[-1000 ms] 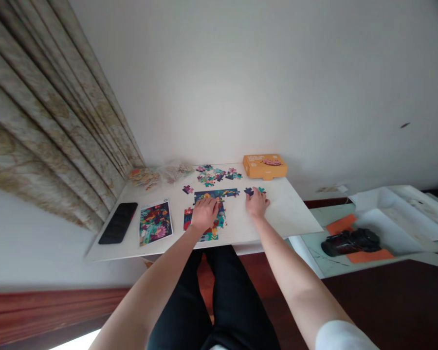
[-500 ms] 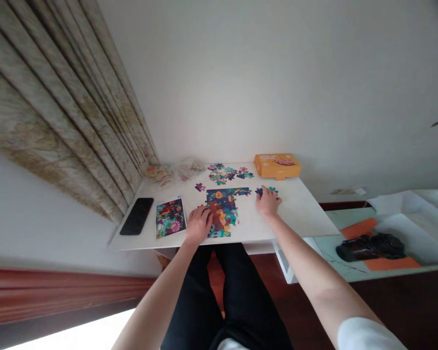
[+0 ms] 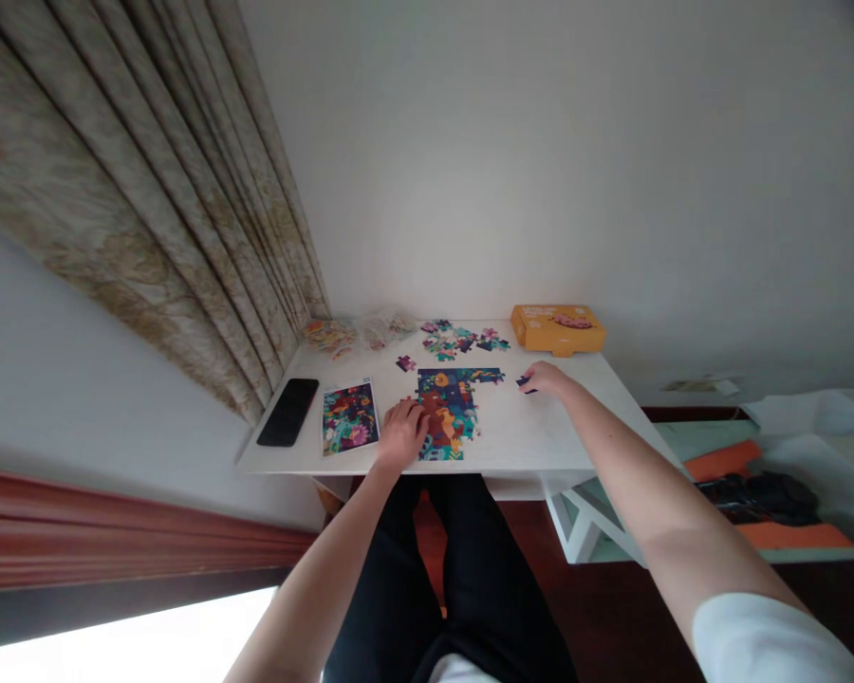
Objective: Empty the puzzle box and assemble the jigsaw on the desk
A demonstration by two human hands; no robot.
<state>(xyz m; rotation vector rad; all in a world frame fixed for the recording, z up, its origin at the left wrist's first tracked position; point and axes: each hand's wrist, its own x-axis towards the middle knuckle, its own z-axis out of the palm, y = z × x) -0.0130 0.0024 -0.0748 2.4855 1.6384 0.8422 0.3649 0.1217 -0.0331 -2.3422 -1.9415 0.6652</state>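
Observation:
A partly joined jigsaw puzzle [image 3: 445, 413] lies on the white table, with a strip of joined pieces running right along its top. My left hand [image 3: 402, 432] rests flat on the puzzle's left edge, fingers stretched out and covering some of it. To the right of the top strip, my right hand [image 3: 545, 377] pinches a dark blue puzzle piece [image 3: 526, 385] between thumb and fingers, apart from the joined part. Loose puzzle pieces [image 3: 461, 340] are scattered behind the puzzle, and a single purple piece [image 3: 405, 363] lies near its upper left corner.
Left of my left hand are a picture card [image 3: 349, 417] and a black phone [image 3: 288, 413]. Clear bags of pieces [image 3: 360, 332] lie at the back left by the curtain [image 3: 256, 218]. An orange puzzle box [image 3: 559, 329] stands at the back right against the wall.
My right hand has turned and now pinches the dark piece, which lay by its fingertips before. The teal piece beside that hand no longer shows. My left hand stays on the puzzle; the view has shifted.

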